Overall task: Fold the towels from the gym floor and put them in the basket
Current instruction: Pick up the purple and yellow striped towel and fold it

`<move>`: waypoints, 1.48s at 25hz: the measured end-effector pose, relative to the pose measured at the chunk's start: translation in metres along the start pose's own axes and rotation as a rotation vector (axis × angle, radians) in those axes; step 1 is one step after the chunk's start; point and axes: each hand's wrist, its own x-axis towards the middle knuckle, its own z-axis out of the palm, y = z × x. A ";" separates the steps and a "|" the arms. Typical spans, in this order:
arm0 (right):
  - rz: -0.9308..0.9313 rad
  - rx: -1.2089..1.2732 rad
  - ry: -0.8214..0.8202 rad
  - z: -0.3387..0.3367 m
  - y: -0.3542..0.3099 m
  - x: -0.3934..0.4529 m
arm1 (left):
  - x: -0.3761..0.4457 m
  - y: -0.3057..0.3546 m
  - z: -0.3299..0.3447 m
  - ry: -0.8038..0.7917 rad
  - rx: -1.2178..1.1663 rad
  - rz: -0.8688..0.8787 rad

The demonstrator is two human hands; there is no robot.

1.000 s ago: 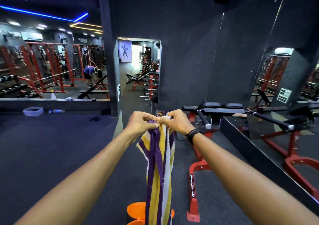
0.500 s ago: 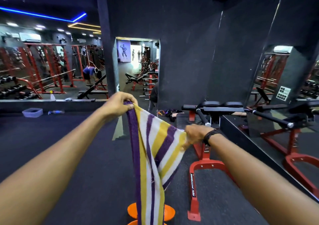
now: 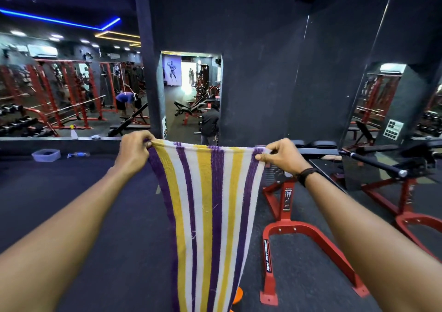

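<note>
Head view, left hand (image 3: 134,151) fingers (image 3: 147,142), right hand (image 3: 281,156) fingers pinching striped towel (image 3: 205,206) corners

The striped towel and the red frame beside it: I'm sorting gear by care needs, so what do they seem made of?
Striped towel: looks like woven cotton terry, matte, with a nubby looped surface and loose threads. Red frame: probably painted or powder-coated steel tube, smooth and slightly glossy, with bolted joints.
</note>
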 end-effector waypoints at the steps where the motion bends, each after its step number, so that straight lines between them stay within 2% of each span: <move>1: -0.015 0.062 0.015 0.000 0.000 0.001 | -0.003 0.004 -0.001 0.063 -0.044 -0.018; 3: -0.017 0.237 0.072 -0.002 -0.005 -0.001 | -0.005 0.010 -0.003 0.142 -0.176 -0.072; 5: 0.020 0.418 0.079 -0.005 -0.010 -0.003 | -0.003 0.011 -0.002 0.088 -0.199 -0.116; 6: 0.037 0.438 0.039 -0.004 -0.011 -0.007 | -0.001 0.006 0.000 -0.032 -0.139 -0.118; 7: 0.069 0.412 -0.033 -0.002 -0.010 -0.012 | 0.000 0.000 0.002 -0.229 -0.073 -0.129; 9: 0.159 0.311 -0.277 0.001 -0.008 -0.022 | -0.004 -0.002 0.000 -0.752 -0.039 -0.182; 10: 0.202 0.256 -0.389 -0.001 -0.009 -0.024 | -0.002 0.001 -0.001 -0.949 -0.078 -0.199; 11: 0.214 0.239 -0.438 -0.009 -0.012 -0.022 | 0.001 0.011 -0.005 -1.025 -0.163 -0.196; 12: 0.194 0.294 -0.410 -0.018 -0.020 -0.019 | 0.009 0.022 -0.006 -0.952 -0.342 -0.187; 14: 0.115 0.622 -0.213 -0.043 -0.038 -0.009 | 0.024 0.044 -0.010 -0.494 -0.926 -0.286; 15: 0.120 0.750 -0.198 -0.048 -0.043 -0.004 | 0.027 0.052 -0.008 -0.394 -1.101 -0.304; 16: 0.152 0.781 -0.256 -0.046 -0.050 -0.007 | 0.023 0.056 0.002 -0.430 -1.134 -0.296; 17: 0.187 0.707 -0.323 -0.034 -0.044 -0.011 | 0.006 0.059 0.015 -0.540 -1.036 -0.298; 19: 0.235 0.574 -0.309 -0.007 -0.027 -0.018 | -0.026 0.064 0.046 -0.683 -0.894 -0.348; 22: 0.313 0.574 -0.180 -0.001 -0.003 -0.029 | -0.037 0.046 0.060 -0.499 -0.967 -0.548; 23: 0.365 0.569 -0.174 -0.005 -0.001 -0.034 | -0.033 0.036 0.054 -0.523 -0.952 -0.584; 25: 0.436 0.517 -0.230 -0.011 0.003 -0.042 | -0.025 0.026 0.041 -0.720 -0.789 -0.604; 26: 0.433 0.505 -0.266 -0.013 0.002 -0.043 | -0.019 0.026 0.038 -0.769 -0.732 -0.581; 27: 0.411 0.541 -0.264 -0.016 -0.001 -0.042 | -0.016 0.033 0.034 -0.747 -0.796 -0.565; 29: 0.336 0.759 -0.198 -0.026 -0.010 -0.035 | -0.006 0.046 0.028 -0.588 -1.167 -0.519; 30: 0.323 0.817 -0.218 -0.028 -0.011 -0.033 | -0.005 0.050 0.031 -0.632 -1.196 -0.467; 32: 0.371 0.654 -0.341 -0.016 -0.007 -0.039 | -0.030 0.054 0.040 -0.886 -0.903 -0.350; 33: 0.392 0.553 -0.371 -0.004 0.002 -0.044 | -0.044 0.052 0.044 -0.952 -0.763 -0.323; 34: 0.418 0.515 -0.344 0.006 0.012 -0.048 | -0.051 0.046 0.051 -0.947 -0.711 -0.326; 37: 0.505 0.489 -0.294 0.017 0.029 -0.058 | -0.054 0.032 0.050 -0.888 -0.760 -0.523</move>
